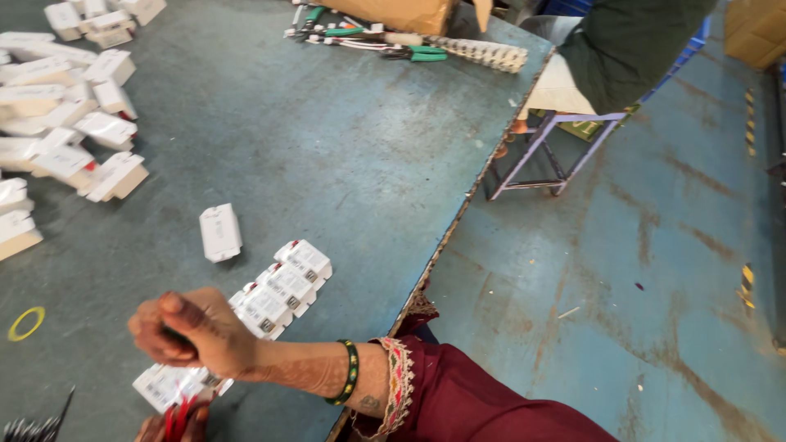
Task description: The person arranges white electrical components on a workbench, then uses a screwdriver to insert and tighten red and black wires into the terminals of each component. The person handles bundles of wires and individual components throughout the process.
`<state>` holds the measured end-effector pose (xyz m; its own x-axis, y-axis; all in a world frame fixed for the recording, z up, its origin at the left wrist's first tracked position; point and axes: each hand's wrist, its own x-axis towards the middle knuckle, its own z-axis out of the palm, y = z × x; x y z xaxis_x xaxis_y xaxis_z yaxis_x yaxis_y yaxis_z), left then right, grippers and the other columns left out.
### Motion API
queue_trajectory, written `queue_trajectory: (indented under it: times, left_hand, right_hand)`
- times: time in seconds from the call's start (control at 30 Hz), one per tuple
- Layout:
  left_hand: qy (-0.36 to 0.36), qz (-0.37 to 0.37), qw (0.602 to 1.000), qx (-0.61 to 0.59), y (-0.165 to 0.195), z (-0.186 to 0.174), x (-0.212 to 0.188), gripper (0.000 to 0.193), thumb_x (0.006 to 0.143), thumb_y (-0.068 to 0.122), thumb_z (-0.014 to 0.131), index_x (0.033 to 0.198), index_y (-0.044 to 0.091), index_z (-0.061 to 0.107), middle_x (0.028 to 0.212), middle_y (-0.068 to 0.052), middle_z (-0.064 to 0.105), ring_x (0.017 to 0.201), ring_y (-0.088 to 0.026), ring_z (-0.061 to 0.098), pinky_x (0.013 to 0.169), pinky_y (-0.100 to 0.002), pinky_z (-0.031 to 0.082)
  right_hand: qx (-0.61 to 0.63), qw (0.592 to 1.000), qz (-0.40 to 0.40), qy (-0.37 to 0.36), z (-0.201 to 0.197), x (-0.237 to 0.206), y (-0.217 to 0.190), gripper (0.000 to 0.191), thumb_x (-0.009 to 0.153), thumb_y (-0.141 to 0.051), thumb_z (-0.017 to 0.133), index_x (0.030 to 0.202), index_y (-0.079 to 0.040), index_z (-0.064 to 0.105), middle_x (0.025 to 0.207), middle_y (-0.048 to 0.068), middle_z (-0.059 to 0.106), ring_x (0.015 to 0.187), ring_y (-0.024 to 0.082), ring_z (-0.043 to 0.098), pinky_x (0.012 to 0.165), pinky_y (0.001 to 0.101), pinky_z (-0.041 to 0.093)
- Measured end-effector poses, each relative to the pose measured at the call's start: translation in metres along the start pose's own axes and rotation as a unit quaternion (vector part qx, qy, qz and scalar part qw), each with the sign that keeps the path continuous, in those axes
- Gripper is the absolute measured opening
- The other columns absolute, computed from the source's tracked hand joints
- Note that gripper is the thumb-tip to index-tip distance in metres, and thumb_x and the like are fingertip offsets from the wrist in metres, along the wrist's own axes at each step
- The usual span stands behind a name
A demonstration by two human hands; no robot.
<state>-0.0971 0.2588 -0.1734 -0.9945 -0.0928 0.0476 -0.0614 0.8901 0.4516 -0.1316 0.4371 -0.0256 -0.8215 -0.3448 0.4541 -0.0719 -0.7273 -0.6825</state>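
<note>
On the far left of the grey-green surface [327, 139] lies a loose heap of small white boxes [65, 123], and below it a yellow rubber band [26, 323] lies flat near the edge of view. At the bottom left corner a few dark thin tools [33, 426] poke in. Just right of them, the left hand [168, 427] is mostly cut off by the frame; it seems to touch red wires, but I cannot tell how its fingers are set. Above it the right hand [192, 331] is curled into a loose fist over a white module [168, 383], not clearly gripping anything. A row of white modules [282, 286] runs diagonally just beside that hand, and a single white module [220, 232] lies apart, higher up. At the far edge rest green-handled pliers [413, 53] beside a cardboard box [401, 12]. On the right stands a purple stool [557, 139] on the floor.
</note>
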Motion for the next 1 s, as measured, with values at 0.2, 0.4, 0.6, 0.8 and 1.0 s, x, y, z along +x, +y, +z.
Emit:
queue_trajectory:
  times: [0.2,0.4,0.6,0.8,1.0]
  left_hand:
    - [0.005,0.018,0.980,-0.198,0.007,-0.042,-0.046,0.024,0.095,0.020,0.068,0.114,0.007,0.072,0.102,-0.013,0.072,0.087,-0.027,0.071,0.076,-0.038,0.056]
    - [0.049,0.059,0.964,-0.256,0.032,-0.076,-0.046,0.026,0.090,0.019,0.073,0.110,0.003,0.071,0.100,-0.012,0.070,0.085,-0.027,0.070,0.075,-0.037,0.056]
    - [0.027,0.012,0.964,-0.266,0.030,-0.086,-0.045,0.030,0.086,0.021,0.076,0.106,-0.001,0.072,0.098,-0.020,0.068,0.083,-0.037,0.068,0.073,-0.043,0.056]
    - [0.090,0.051,0.971,-0.216,0.015,-0.083,-0.044,0.031,0.088,0.022,0.075,0.105,-0.004,0.069,0.101,-0.022,0.068,0.087,-0.040,0.067,0.075,-0.047,0.055]
    - [0.092,0.076,0.973,-0.196,0.007,-0.073,-0.047,0.039,0.089,0.024,0.073,0.112,-0.006,0.068,0.111,-0.024,0.068,0.098,-0.042,0.067,0.085,-0.047,0.055]
  right_hand:
    - [-0.008,0.994,0.035,0.100,-0.021,-0.007,0.026,0.062,0.102,-0.065,0.046,0.103,-0.005,0.062,0.073,-0.001,0.046,0.059,0.005,0.035,0.051,0.0225,0.025]
    - [0.019,0.998,-0.044,0.048,-0.023,0.007,0.018,0.068,0.109,-0.065,0.040,0.069,-0.011,0.039,0.062,-0.002,0.032,0.052,0.010,0.028,0.048,0.0289,0.021]
    - [-0.001,0.997,-0.019,0.069,-0.005,0.022,0.006,0.066,0.108,-0.065,0.041,0.070,-0.011,0.037,0.059,0.000,0.031,0.045,0.010,0.024,0.046,0.0287,0.021]
    - [-0.011,0.998,-0.015,0.068,0.003,0.022,0.005,0.066,0.109,-0.065,0.039,0.071,-0.011,0.037,0.056,0.000,0.030,0.040,0.009,0.024,0.041,0.0254,0.022]
    - [-0.049,0.997,-0.016,0.064,0.004,0.019,0.007,0.066,0.110,-0.065,0.039,0.071,-0.012,0.037,0.055,0.001,0.030,0.039,0.009,0.025,0.039,0.0248,0.022]
